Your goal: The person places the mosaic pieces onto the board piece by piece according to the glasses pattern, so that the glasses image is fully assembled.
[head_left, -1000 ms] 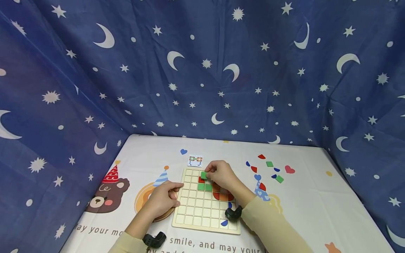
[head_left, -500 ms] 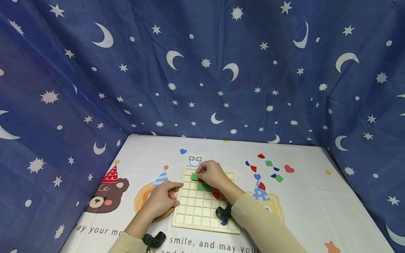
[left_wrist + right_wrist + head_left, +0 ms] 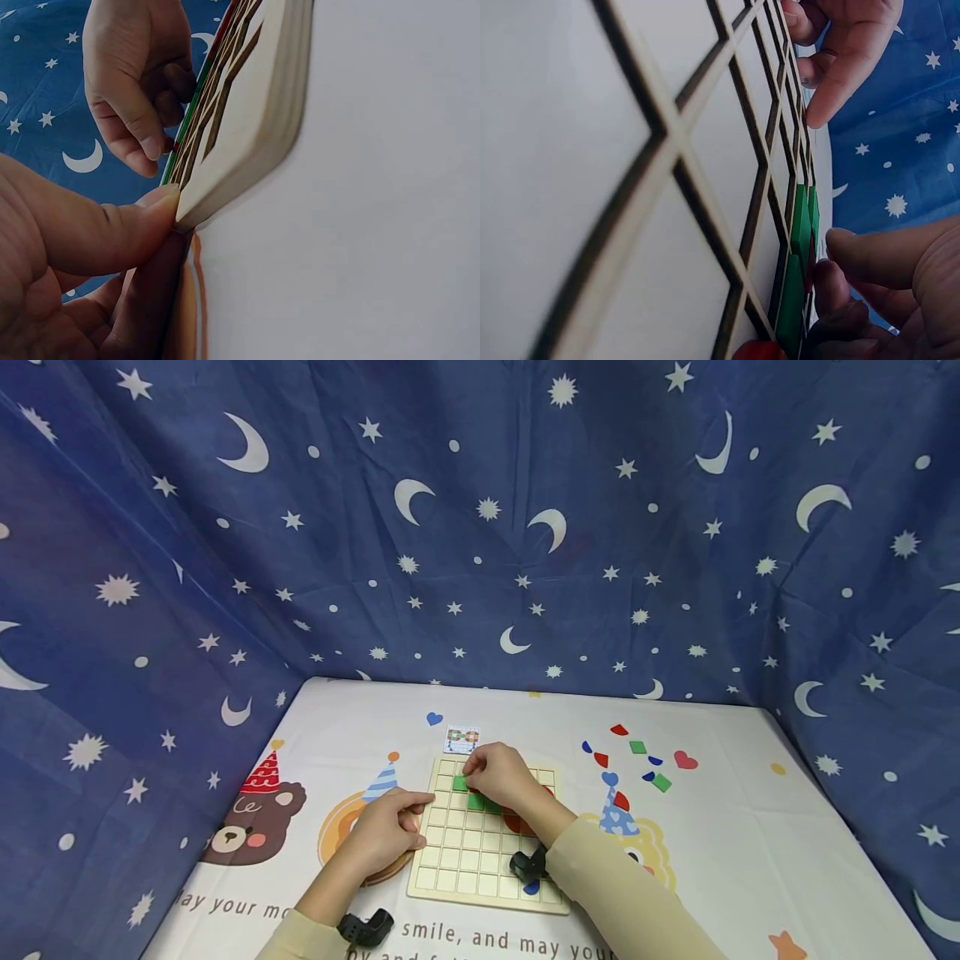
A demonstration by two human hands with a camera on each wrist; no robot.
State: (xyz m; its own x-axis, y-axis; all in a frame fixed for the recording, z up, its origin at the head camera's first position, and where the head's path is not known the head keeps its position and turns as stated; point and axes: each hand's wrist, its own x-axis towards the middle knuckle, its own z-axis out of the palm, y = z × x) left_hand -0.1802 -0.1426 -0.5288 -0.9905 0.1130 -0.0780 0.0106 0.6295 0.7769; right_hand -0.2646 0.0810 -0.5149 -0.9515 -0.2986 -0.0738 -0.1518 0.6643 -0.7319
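Note:
A cream grid board (image 3: 463, 862) lies on the table, with green square tiles, a red piece and other coloured pieces set in its cells. My left hand (image 3: 387, 832) rests at its left edge, thumb and index finger spread apart along it. In the left wrist view the thumb (image 3: 154, 214) presses against the wooden rim. Over the upper cells, my right hand (image 3: 501, 772) has curled fingers at the right corner of a green square tile (image 3: 460, 783) lying at its cell. The right wrist view shows the thumb tip (image 3: 840, 241) close over this row. The right palm covers several cells.
A small pattern card (image 3: 462, 739) lies just behind the board. To the right are scattered red quarter pieces (image 3: 618, 730), blue half-rounds (image 3: 587, 747) and green squares (image 3: 662, 783). A starry blue curtain (image 3: 480, 568) stands behind the printed tablecloth (image 3: 720, 852).
My right hand has moved left with the green square tile, from above the red piece to a cell further left, and has lowered it there. My left hand stays at the board's edge.

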